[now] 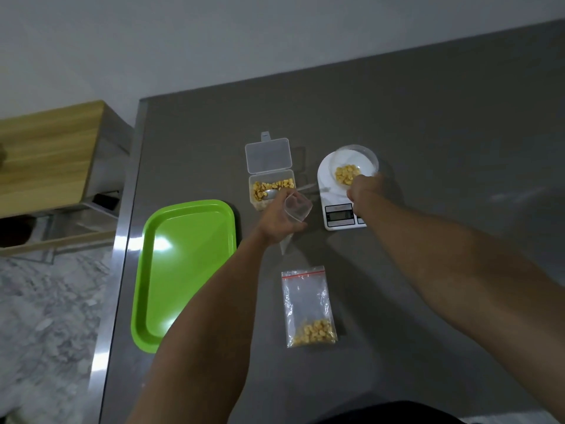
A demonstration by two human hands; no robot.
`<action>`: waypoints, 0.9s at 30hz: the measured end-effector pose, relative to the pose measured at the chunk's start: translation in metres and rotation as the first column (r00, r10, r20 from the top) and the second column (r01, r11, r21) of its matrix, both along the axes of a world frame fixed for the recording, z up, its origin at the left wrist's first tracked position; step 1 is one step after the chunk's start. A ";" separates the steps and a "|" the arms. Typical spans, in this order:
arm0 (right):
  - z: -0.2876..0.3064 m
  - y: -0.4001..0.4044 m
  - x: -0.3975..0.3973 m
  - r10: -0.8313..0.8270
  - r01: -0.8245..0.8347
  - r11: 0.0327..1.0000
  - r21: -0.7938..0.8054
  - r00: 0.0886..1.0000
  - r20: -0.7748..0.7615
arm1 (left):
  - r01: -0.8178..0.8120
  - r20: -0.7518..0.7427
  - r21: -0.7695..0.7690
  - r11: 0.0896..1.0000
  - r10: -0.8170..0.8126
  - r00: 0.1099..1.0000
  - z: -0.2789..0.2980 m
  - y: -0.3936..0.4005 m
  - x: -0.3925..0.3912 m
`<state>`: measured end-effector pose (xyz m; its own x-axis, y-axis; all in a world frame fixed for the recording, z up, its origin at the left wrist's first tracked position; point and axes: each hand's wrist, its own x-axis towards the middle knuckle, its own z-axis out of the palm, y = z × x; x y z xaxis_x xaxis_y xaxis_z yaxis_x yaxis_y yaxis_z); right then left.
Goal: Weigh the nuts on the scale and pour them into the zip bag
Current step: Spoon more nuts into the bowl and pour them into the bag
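Two hands worked: my left (279,218) pinched a bag (297,206) open at nine o'clock of the scale (339,206), ready for pouring, my right (363,186) gripping the bowl (356,162).

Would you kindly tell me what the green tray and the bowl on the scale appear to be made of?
Green tray: probably moulded plastic, glossy; it shows bright glare patches. Bowl: clear plastic or glass, can't tell which; the nuts and white scale show through it.

left hand (279,220) gripping, right hand (365,189) gripping
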<state>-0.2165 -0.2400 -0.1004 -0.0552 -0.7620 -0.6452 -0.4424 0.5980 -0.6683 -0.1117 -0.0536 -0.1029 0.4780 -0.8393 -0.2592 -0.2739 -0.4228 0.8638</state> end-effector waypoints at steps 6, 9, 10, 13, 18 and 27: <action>0.017 0.015 -0.001 -0.056 0.072 0.988 -0.137 0.991 0.122 | -0.011 0.049 -0.060 0.998 0.014 0.999 0.015 0.010 0.000; 0.016 0.014 0.010 -0.002 0.034 0.985 -0.170 0.983 0.182 | -0.059 0.074 -0.111 0.992 0.068 0.995 0.024 0.015 0.005; 0.026 0.021 0.013 0.013 0.025 0.983 -0.183 0.979 0.202 | -0.086 0.081 -0.117 0.989 0.096 0.992 0.029 0.018 0.007; 0.064 0.052 0.025 0.067 -0.005 0.971 -0.239 0.966 0.251 | -0.180 0.113 -0.118 0.976 0.194 0.975 0.039 0.022 0.015; 0.103 0.094 0.039 0.300 -0.184 0.869 -0.459 0.934 0.195 | -0.253 0.235 -0.133 0.958 0.279 0.931 0.061 0.035 0.028; 0.131 0.140 0.055 0.499 -0.442 0.569 -0.693 0.856 -0.135 | -0.317 0.284 -0.149 0.936 0.348 0.894 0.087 0.050 0.040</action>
<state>-0.1618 -0.1003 0.0306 0.4630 -0.8828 0.0789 -0.4629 -0.3167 -0.8279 -0.0712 -0.0036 -0.0155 0.7757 -0.6309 0.0155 -0.3849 -0.4536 0.8038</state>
